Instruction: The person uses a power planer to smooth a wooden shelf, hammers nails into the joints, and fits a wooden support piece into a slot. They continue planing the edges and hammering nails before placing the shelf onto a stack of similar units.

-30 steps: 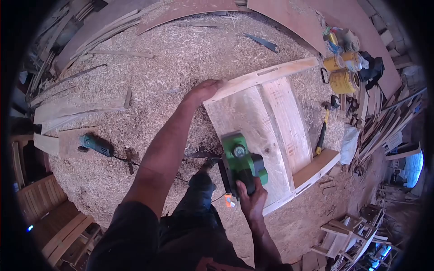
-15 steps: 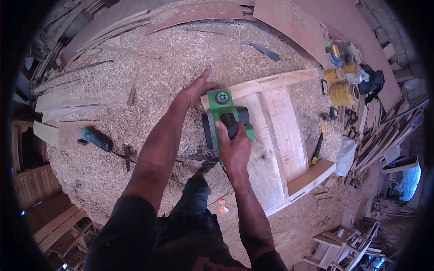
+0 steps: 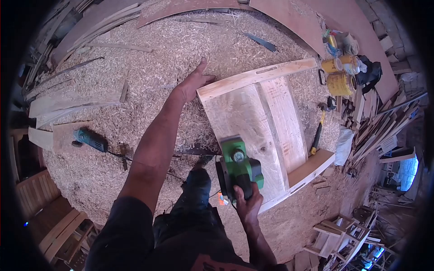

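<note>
My head camera, facing forward and down.
It looks from above my shirt (image 3: 181, 244), nearest at the bottom edge with my leg (image 3: 194, 195), to my left hand (image 3: 194, 84) and right hand (image 3: 249, 204) about the middle, the panel (image 3: 239, 114) right of centre, and farther off the floor (image 3: 162, 58) and a sheet (image 3: 289, 20), all inside a wide, dark-rimmed circle.

We count one green planer (image 3: 237, 165) at five o'clock and one framed wooden panel (image 3: 253, 122) at three. We also see three yellow tubs (image 3: 340, 84) at two o'clock, one dark blade (image 3: 261, 42) at one and one teal grinder (image 3: 91, 139) at nine.
</note>
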{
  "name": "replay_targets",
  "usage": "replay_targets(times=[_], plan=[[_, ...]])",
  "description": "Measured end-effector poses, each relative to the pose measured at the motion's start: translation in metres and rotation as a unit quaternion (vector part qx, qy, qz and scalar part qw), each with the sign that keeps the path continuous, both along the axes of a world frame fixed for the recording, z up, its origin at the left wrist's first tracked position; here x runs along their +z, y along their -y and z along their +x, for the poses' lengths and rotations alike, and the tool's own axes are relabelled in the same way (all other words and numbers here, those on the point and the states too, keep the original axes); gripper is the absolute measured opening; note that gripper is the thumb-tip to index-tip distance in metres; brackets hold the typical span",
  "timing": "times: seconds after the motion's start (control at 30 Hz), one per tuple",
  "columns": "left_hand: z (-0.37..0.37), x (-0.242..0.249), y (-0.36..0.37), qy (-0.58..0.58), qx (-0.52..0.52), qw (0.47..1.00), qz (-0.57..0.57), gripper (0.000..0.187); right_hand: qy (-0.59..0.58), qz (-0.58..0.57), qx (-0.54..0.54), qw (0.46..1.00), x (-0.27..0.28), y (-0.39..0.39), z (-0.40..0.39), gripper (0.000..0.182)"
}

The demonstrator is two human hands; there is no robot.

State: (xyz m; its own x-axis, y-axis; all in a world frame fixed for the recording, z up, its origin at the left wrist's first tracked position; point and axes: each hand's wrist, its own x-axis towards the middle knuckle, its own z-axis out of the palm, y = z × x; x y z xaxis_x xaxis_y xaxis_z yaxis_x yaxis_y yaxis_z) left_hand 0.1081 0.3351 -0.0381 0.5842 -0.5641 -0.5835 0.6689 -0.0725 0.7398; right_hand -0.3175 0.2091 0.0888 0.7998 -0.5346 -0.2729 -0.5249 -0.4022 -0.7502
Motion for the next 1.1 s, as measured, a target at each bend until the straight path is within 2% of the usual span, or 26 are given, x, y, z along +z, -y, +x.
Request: replay_targets(times=[0.1, 0.17, 0.27, 0.33, 0.43, 0.47, 0.57, 0.6, 0.67, 0.73, 0.83, 0.97, 1.1], plan=[[-0.007, 0.004, -0.001, 0.075, -0.011, 0.997, 0.011, 0.114, -0.010, -0.013, 0.017, 1.000, 0.005, -0.007, 0.042, 0.041], [-0.005, 0.002, -0.004, 0.075, -0.015, 0.997, 0.004, 0.118, 0.002, -0.004, 0.019, 1.000, 0.007, -0.014, 0.071, 0.041], [0.003, -0.005, -0.002, -0.013, -0.014, 0.999, -0.034, 0.122, 0.027, -0.032, 0.028, 0.999, 0.005, -0.022, 0.120, 0.043], [-0.003, 0.014, -0.001, -0.042, -0.010, 0.998, -0.047, 0.125, 0.061, -0.063, 0.043, 0.995, 0.007, -0.026, 0.154, 0.046], [0.000, 0.011, -0.001, -0.055, -0.029, 0.996, -0.056, 0.127, 0.031, -0.073, 0.056, 0.995, 0.017, -0.027, 0.189, 0.048], [-0.001, 0.015, 0.000, -0.045, -0.027, 0.998, -0.030, 0.125, 0.034, -0.071, 0.056, 0.995, 0.018, -0.026, 0.181, 0.048], [-0.002, 0.019, 0.003, -0.051, -0.040, 0.997, -0.045, 0.121, 0.026, -0.051, 0.052, 0.997, 0.016, -0.016, 0.125, 0.045], [-0.003, 0.019, 0.003, -0.026, -0.038, 0.999, -0.019, 0.117, 0.017, -0.032, 0.045, 0.998, 0.009, -0.010, 0.088, 0.044], [-0.007, 0.027, 0.004, -0.016, -0.047, 0.999, -0.019, 0.117, 0.027, 0.003, 0.030, 0.999, -0.007, 0.003, 0.006, 0.056], [-0.005, 0.018, 0.003, 0.026, -0.055, 0.998, 0.005, 0.117, -0.008, 0.021, 0.014, 1.000, -0.002, 0.014, -0.070, 0.052], [-0.008, 0.023, 0.003, -0.020, -0.049, 0.998, -0.030, 0.117, -0.054, 0.041, -0.010, 0.998, -0.019, 0.035, -0.157, 0.061], [-0.004, 0.012, 0.001, -0.033, -0.035, 0.998, -0.045, 0.120, -0.045, 0.014, 0.018, 0.999, -0.011, 0.035, -0.129, 0.057], [-0.011, 0.022, 0.002, -0.022, -0.030, 0.998, -0.046, 0.122, -0.001, -0.027, 0.033, 0.999, -0.014, 0.022, -0.073, 0.055]])
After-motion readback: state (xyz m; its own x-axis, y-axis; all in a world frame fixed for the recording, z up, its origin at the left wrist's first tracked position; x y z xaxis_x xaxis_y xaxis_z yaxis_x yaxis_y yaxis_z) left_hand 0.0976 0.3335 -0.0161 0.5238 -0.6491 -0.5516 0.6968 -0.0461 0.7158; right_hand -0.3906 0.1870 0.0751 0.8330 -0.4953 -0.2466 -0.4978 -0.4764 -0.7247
